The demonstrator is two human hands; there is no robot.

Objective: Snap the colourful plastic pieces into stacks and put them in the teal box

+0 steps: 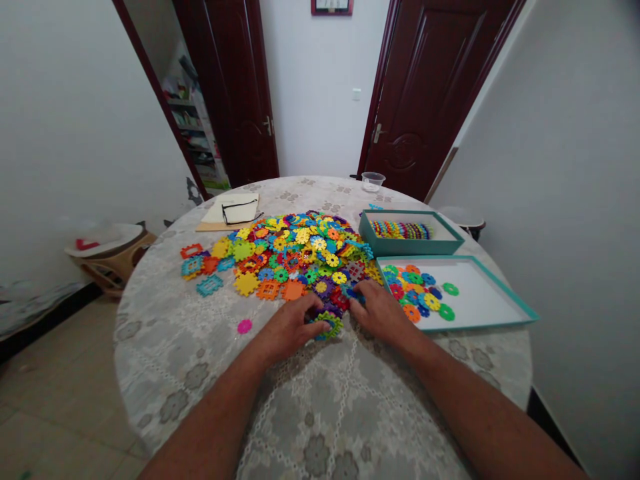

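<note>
pile of discs (295, 257) mid-table, two trays (480, 313) right (notebook (230, 212) behind-left)

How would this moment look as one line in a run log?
left hand: holds joined discs | right hand: on pile edge | tray: loose discs

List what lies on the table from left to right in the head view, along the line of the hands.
Lone pink piece → left hand → small stack of pieces → right hand → shallow tray with sorted round pieces.
</note>
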